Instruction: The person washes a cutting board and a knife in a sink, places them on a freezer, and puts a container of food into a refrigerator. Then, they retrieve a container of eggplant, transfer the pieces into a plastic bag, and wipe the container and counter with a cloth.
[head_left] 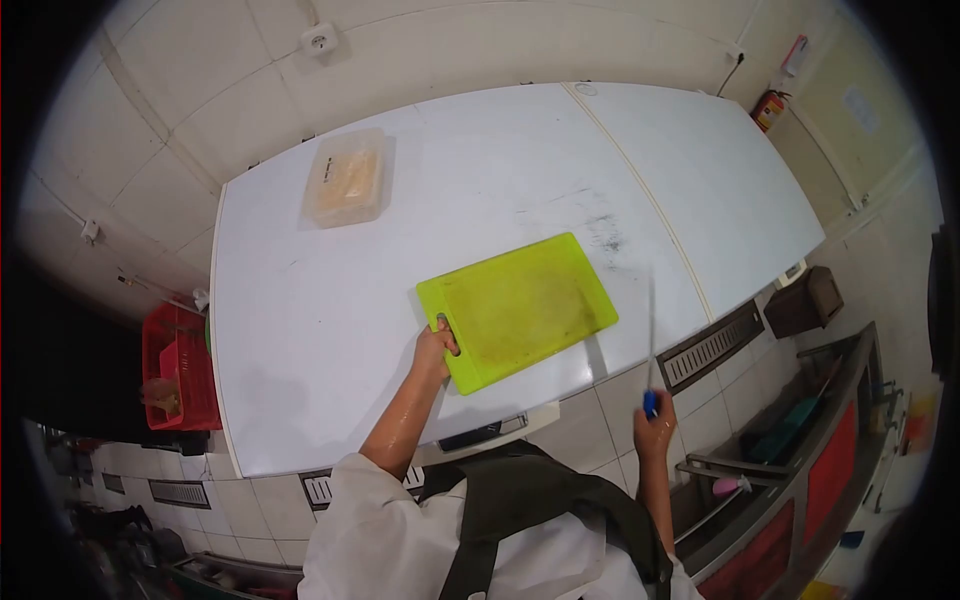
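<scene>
My left hand (434, 350) is closed on the handle slot of a lime-green cutting board (520, 310), with its fingers through the opening. Scuffed and browned in the middle, the board is over the white worktop (300, 330) near its front edge. To the right, past that edge, my right hand (655, 425) is wrapped round the blue handle of a knife (651, 403). The thin blade points away from me and shows blurred against the worktop.
A clear plastic container (347, 178) with pale contents stands at the back left. Red crates (180, 370) are beyond the left end. Dark smudges mark the surface behind the board. On the right are a brown box (804, 302) and a metal-framed rack (800, 520).
</scene>
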